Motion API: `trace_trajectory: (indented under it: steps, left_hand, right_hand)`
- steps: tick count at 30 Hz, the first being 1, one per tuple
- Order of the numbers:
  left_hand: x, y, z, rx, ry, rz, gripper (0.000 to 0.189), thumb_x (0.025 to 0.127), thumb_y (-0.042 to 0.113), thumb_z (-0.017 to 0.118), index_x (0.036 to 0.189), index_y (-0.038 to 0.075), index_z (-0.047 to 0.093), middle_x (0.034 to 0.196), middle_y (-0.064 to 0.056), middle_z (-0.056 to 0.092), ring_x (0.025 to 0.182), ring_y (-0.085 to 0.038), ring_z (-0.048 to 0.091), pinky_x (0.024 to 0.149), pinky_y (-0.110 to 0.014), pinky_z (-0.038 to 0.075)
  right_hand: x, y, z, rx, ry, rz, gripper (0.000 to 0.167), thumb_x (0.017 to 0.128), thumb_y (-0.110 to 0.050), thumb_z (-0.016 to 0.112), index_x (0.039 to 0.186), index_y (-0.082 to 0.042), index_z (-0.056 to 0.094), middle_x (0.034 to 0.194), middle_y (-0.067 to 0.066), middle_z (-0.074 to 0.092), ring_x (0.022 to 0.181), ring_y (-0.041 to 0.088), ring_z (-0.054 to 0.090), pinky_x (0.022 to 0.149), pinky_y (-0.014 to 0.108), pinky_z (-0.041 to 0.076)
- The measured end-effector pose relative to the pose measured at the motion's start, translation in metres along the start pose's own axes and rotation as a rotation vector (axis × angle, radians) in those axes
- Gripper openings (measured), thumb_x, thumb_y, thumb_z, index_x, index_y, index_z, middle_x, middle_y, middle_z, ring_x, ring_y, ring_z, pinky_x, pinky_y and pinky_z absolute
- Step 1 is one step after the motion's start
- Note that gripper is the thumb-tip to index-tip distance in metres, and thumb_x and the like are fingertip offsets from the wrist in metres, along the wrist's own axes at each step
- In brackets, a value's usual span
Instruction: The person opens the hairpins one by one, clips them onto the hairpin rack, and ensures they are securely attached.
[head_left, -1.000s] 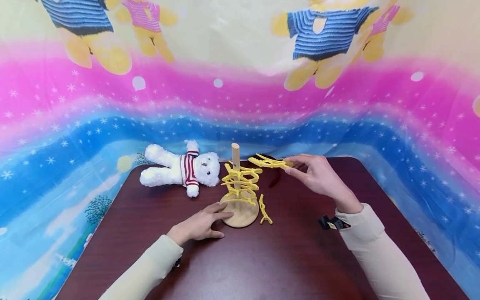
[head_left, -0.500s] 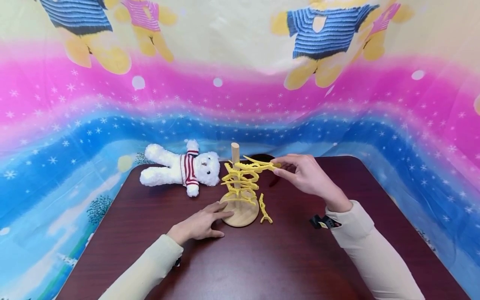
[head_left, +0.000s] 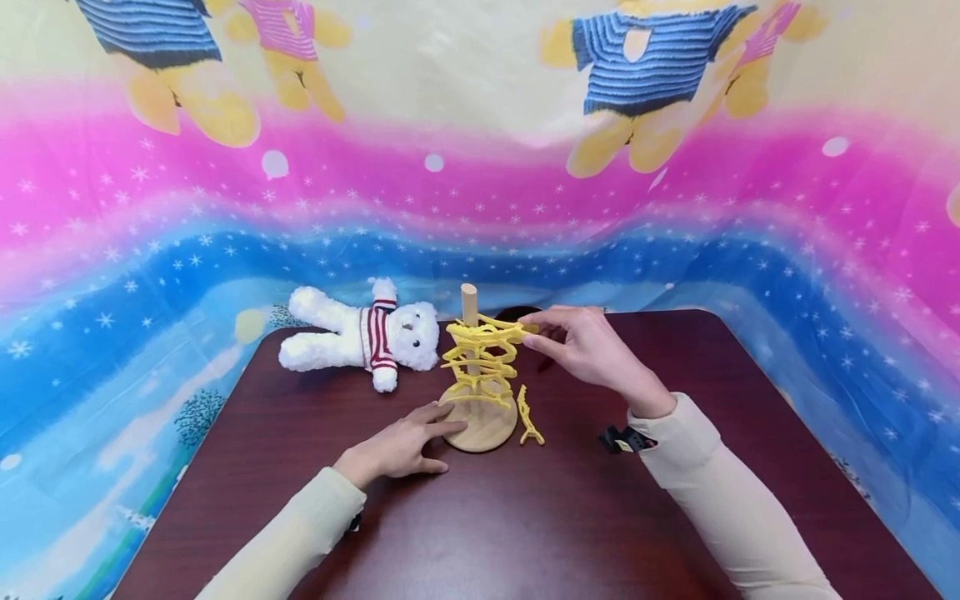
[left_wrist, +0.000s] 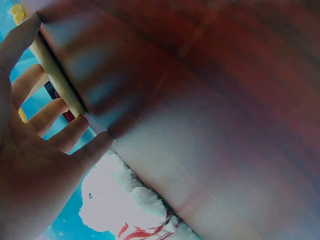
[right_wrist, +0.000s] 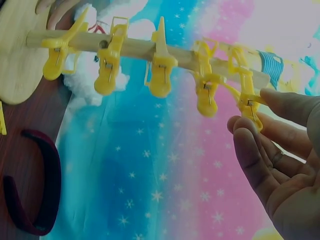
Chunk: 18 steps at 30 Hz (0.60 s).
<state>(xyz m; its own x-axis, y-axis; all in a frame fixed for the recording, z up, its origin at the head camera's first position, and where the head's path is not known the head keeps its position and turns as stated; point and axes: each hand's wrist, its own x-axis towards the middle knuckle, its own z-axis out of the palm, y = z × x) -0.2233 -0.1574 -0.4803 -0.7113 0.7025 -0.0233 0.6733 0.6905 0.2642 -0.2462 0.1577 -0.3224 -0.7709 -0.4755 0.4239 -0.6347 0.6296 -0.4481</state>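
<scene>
A wooden post (head_left: 469, 305) stands upright on a round wooden base (head_left: 487, 429). Several yellow hair clips (right_wrist: 161, 70) are clamped along it, one above another. Near the post's top, my right hand (head_left: 588, 350) pinches the handle end of another yellow hair clip (right_wrist: 247, 102) between thumb and fingers. That clip's front part lies at the post; whether it grips the wood, I cannot tell. My left hand (head_left: 393, 446) rests with fingers spread, fingertips on the left edge of the base. One loose yellow hair clip (head_left: 529, 417) lies on the table right of the base.
A white teddy bear (head_left: 345, 333) in a striped sweater lies on the dark table (head_left: 480, 533), left of the post. A dark red headband (right_wrist: 52, 175) lies behind the post, partly hidden in the head view. A printed cloth (head_left: 480, 200) hangs around the table.
My right hand has moved left with the hair clip, from beside the post until the clip's front reached its upper part. My left hand has stayed on the base.
</scene>
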Motion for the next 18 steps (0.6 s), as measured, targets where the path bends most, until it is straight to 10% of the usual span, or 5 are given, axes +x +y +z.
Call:
trace_trajectory:
  steps: [18]
  left_hand:
    - [0.000, 0.000, 0.000, -0.004, -0.004, 0.003, 0.069, 0.089, 0.041, 0.074, 0.150, 0.025, 0.047, 0.162, -0.015, 0.032, 0.149, -0.037, 0.030, 0.117, -0.050, 0.036]
  right_hand:
    - [0.008, -0.010, 0.015, 0.059, 0.025, 0.023, 0.025, 0.093, -0.030, 0.072, 0.117, -0.022, 0.075, 0.091, -0.004, 0.075, 0.070, 0.005, 0.064, 0.063, 0.027, 0.054]
